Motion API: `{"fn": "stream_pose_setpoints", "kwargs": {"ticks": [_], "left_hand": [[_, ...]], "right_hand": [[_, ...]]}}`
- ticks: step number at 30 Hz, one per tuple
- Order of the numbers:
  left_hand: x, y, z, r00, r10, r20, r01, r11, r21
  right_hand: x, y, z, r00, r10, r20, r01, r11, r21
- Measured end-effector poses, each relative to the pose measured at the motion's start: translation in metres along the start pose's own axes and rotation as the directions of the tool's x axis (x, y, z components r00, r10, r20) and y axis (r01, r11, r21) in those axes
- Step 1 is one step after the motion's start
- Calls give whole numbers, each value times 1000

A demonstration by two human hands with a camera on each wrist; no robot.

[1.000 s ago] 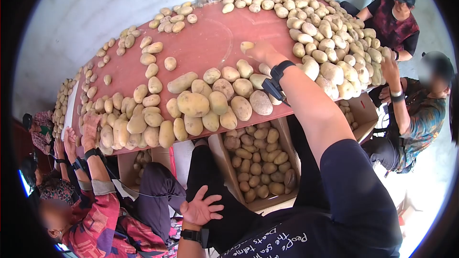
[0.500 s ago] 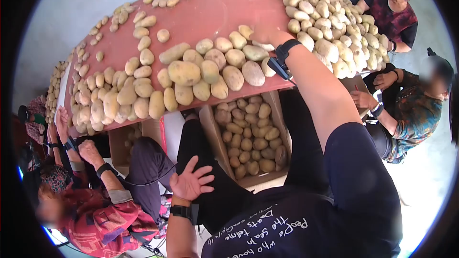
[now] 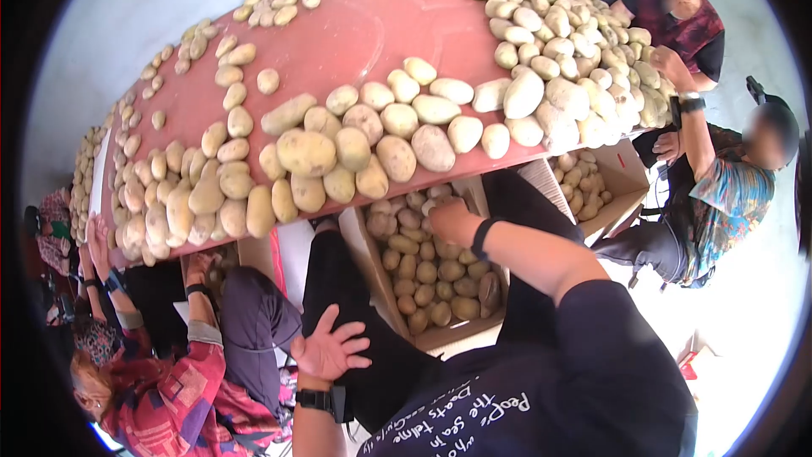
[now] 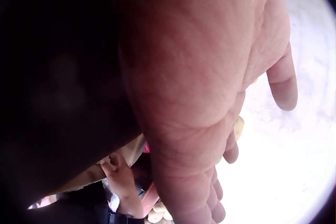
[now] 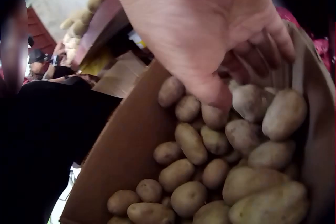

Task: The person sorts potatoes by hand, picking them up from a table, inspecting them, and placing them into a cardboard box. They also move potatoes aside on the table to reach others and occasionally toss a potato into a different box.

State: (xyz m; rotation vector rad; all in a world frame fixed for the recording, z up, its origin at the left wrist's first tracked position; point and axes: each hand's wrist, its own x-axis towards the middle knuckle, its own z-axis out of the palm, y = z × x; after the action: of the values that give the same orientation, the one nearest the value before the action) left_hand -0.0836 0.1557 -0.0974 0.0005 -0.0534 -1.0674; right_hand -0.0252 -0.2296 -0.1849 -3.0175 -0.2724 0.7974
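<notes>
My right hand (image 3: 452, 222) reaches down into a cardboard box of potatoes in the head view. In the right wrist view, the right hand (image 5: 210, 45) has its thumb tip right at the potatoes and its loosely bent fingers spread. A pale potato (image 5: 252, 102) lies just under those fingers, and no potato shows gripped between them. The far ends of the fingers are partly hidden behind the palm. My left hand (image 3: 331, 345) hangs palm up with fingers spread over my lap, holding nothing. Up close, the left wrist view shows the left hand (image 4: 194, 77) filling the middle.
The cardboard box (image 5: 115, 150) stands between my legs, under the edge of a red table (image 3: 338, 34). Rows and heaps of potatoes (image 3: 306, 153) cover the table's near edge and right end. Another box (image 3: 624, 167) stands right. Several people sit on both sides.
My right hand has left the potatoes on the table and come down into the box. A small potato it held a second ago lies in the table row. The left hand stays spread.
</notes>
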Motion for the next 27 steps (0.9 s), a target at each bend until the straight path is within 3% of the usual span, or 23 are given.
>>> {"fn": "stream_pose_setpoints", "kwargs": {"ticks": [3, 7, 10, 13, 16, 18, 20, 23, 25, 26, 27], "left_hand": [[-3, 1, 0, 1000, 3, -16, -3, 1000, -5], [-2, 3, 1, 999, -4, -36, 4, 1000, -8], [-3, 2, 0, 999, -4, -54, 3, 1000, -15], [-3, 2, 0, 998, 0, -68, -1, 1000, -19], [-1, 0, 2, 997, 3, -71, -5, 1000, -23], [-1, -1, 1, 997, 4, -73, -5, 1000, -21], [-3, -1, 1, 998, 2, -59, -4, 999, -34], [-2, -3, 2, 999, 17, -52, -20, 998, -60], [-2, -4, 2, 998, 23, -53, -27, 997, -66], [-2, -4, 3, 998, 22, -51, -25, 998, -63], [-2, -3, 2, 999, 20, -50, -23, 998, -58]], "right_hand": [[25, -1, 32, 936, 338, -95, -345, 936, -72], [32, 4, 50, 926, 342, -162, -365, 918, -151], [29, 8, 47, 948, 302, -99, -316, 923, -220], [44, 6, 77, 918, 330, -218, -375, 901, -219], [44, 1, 67, 917, 385, -106, -398, 900, -176], [30, -5, 42, 947, 318, 44, -310, 942, -128], [1, -13, 5, 971, 131, 202, -121, 991, -60], [-64, -25, -104, 978, -121, 168, 77, 966, 248], [-68, -7, -136, 941, -337, 3, 276, 774, 570], [-60, 9, -150, 919, -391, -58, 336, 697, 634], [-65, 22, -169, 951, -281, -131, 284, 619, 732]]}}
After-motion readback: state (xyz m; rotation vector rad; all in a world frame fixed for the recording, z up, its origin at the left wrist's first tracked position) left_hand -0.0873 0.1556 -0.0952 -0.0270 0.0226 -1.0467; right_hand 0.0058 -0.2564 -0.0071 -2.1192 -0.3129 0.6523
